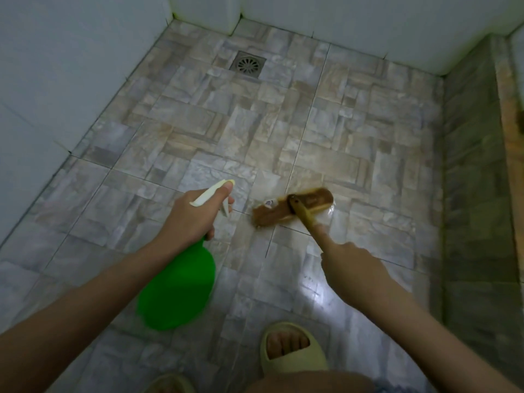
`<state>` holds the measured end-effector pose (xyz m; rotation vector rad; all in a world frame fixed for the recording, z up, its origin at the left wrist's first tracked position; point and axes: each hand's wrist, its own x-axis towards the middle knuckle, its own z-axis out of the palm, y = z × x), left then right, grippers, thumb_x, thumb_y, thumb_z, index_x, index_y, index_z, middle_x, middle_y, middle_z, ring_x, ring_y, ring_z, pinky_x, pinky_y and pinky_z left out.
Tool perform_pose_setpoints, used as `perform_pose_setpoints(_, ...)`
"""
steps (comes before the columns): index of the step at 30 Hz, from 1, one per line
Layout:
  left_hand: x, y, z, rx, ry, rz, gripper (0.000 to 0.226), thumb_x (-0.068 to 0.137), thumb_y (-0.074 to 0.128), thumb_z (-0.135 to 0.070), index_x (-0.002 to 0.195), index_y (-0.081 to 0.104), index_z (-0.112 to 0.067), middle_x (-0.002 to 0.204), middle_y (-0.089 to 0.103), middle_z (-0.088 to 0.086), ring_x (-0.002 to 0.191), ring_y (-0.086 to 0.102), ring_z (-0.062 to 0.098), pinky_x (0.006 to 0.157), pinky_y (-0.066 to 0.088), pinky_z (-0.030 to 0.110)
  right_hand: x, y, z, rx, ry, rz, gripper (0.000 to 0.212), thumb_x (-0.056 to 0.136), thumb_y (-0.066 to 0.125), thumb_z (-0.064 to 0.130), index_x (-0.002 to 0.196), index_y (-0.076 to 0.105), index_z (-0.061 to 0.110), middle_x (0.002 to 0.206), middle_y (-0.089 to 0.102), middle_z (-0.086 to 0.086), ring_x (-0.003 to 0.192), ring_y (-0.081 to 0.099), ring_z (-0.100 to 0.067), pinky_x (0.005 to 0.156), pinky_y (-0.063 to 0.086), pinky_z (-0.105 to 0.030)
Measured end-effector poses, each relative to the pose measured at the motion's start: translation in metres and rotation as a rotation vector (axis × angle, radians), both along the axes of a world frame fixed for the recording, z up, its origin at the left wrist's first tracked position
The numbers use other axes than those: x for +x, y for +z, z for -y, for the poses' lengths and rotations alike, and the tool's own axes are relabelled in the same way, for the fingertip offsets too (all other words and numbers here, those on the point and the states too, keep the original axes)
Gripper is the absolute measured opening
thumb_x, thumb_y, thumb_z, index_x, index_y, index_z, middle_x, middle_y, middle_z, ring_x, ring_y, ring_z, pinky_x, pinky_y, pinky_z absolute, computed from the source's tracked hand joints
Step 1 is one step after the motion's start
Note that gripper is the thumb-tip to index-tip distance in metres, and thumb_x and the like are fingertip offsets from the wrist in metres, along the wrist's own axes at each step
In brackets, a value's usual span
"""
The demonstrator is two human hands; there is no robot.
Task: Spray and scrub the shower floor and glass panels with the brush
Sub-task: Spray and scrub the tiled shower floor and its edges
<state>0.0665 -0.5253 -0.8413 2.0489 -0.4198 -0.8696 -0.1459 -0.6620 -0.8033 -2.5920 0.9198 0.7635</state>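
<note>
The tiled shower floor [198, 123] fills the view, hemmed by pale walls [85, 52] on the left and far sides and a raised tiled ledge [476, 165] on the right; no glass panel can be made out here. A bright sheen on the near tiles suggests the floor is wet, so it is probably slick underfoot and under the bristles. The green spray bottle [178, 287] hangs tilted at near left, above the floor and not touching it. It looks like light, smooth plastic that could slide in a damp palm, so the narrow neck below the pale spray head is the sound place to take it. The left grip [195, 214] is clamped there, thumb lying along the top of the head and a finger at the trigger. The brush [295, 207] lies with its brown head flat on the floor near the middle, just right of the bottle's nozzle. Its head and yellowish handle look stiff and fairly light, good for pushing hard, and holding low on the handle gives the most pressure. The right grip [348, 259] is closed round that handle, forefinger stretched along it toward the head. A square drain [247, 64] sits far off, well apart from both.
</note>
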Motion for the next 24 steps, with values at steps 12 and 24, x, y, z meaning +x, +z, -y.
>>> perform_pose_setpoints(12,0.019,-0.001,0.018,-0.024,0.052,-0.024,0.050,0.094,0.052,-0.066,0.085,0.077,-0.024,0.091,0.078,0.013,0.037,0.053,0.016,0.061,0.053,0.038,0.060,-0.010,0.039,0.026,-0.029,0.043,0.099,0.089,0.038,-0.007,0.146,-0.023,0.048,0.067,0.048,-0.006,0.048,0.047,-0.017,0.039,0.031,-0.027)
perform_pose_setpoints(24,0.042,0.001,0.026,-0.076,0.158,-0.049,0.046,0.097,0.054,-0.057,0.082,0.075,-0.019,0.088,0.079,-0.002,0.037,0.050,0.018,0.053,0.049,0.033,0.121,-0.027,0.049,0.038,-0.093,0.135,0.091,0.091,0.035,-0.006,0.151,-0.016,0.038,0.064,0.046,-0.004,0.049,0.045,-0.016,0.041,0.029,-0.028)
